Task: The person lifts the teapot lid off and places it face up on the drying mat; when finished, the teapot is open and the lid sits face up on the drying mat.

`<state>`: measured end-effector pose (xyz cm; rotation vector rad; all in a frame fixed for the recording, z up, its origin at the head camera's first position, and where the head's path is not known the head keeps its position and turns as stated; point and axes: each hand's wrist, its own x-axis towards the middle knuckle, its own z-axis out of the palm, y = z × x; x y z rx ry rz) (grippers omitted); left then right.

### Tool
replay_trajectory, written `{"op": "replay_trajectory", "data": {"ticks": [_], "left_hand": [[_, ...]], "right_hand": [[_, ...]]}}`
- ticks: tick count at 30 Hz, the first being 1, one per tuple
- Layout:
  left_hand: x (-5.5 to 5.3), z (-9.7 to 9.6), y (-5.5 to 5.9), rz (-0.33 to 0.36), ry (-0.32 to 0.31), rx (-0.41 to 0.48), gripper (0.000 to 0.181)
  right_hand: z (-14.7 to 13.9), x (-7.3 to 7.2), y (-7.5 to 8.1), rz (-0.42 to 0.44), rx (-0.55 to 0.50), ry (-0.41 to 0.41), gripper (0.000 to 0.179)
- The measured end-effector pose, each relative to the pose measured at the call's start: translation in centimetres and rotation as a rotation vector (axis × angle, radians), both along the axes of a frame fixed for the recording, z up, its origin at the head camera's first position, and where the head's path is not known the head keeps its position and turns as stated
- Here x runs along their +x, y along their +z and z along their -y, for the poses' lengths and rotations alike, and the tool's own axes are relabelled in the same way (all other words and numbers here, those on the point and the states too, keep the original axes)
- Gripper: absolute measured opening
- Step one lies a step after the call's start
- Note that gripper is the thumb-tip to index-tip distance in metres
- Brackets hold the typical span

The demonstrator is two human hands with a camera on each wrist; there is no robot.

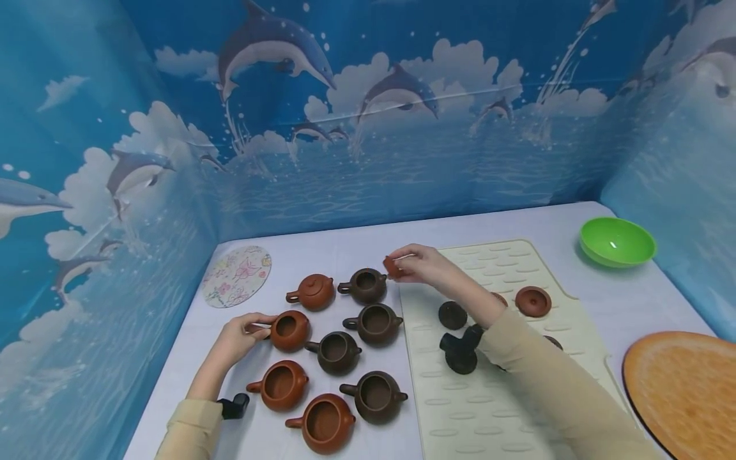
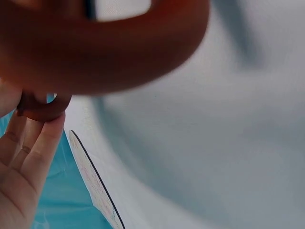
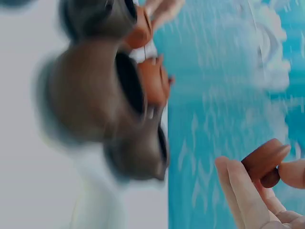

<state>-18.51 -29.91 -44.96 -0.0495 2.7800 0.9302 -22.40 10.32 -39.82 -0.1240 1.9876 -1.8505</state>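
In the head view my left hand [image 1: 238, 340] holds the handle of a reddish-brown teapot [image 1: 291, 346] without a lid, which stands on the white table; the left wrist view shows fingers around that small looped handle [image 2: 45, 112]. My right hand [image 1: 424, 263] is raised beyond the teapots and pinches a reddish-brown teapot lid [image 1: 392, 267] between fingers and thumb, its knob [image 3: 270, 178] showing in the right wrist view. Nearest to that lid is a dark brown open teapot [image 1: 368, 296]. A reddish-brown teapot [image 1: 313, 292] with its lid on stands at the back.
Several more open teapots, dark and reddish-brown, stand nearby. On the cream mat [image 1: 468, 409] lie a dark lid [image 1: 452, 315], a reddish-brown lid [image 1: 533, 302] and others partly behind my right arm. A green bowl [image 1: 618, 255], an orange round board [image 1: 687, 390] and a floral round mat [image 1: 237, 276] lie around.
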Motion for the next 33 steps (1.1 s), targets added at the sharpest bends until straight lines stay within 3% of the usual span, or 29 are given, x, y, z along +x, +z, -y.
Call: {"op": "replay_trajectory", "data": {"ticks": [6,10,12,16,24,33], "left_hand": [[-0.1,-0.1,0.0,-0.017,-0.017,-0.001,0.027],[0.0,-0.1,0.0,-0.022,-0.021,-0.012,0.026],[0.0,-0.1,0.0,-0.024,-0.023,-0.013,0.026],[0.1,-0.2,0.1,-0.025,-0.019,-0.009,0.026],[0.1,-0.5,-0.2,-0.036,-0.014,-0.003,0.027],[-0.2,-1.1,-0.2,-0.027,0.010,0.004,0.028]], "right_hand": [[-5.5,-0.4,-1.8,0.116,-0.123,-0.064,0.044],[-7.6,-0.3,-2.4,0.177,-0.187,-0.096,0.048],[-8.2,-0.3,-2.8,0.178,-0.168,-0.094,0.051],[-8.6,-0.2,-3.5,0.147,0.002,-0.068,0.058],[-8.8,-0.8,-4.4,0.006,0.489,-0.072,0.050],[-9.4,-1.4,-4.8,-0.138,0.689,0.012,0.038]]}}
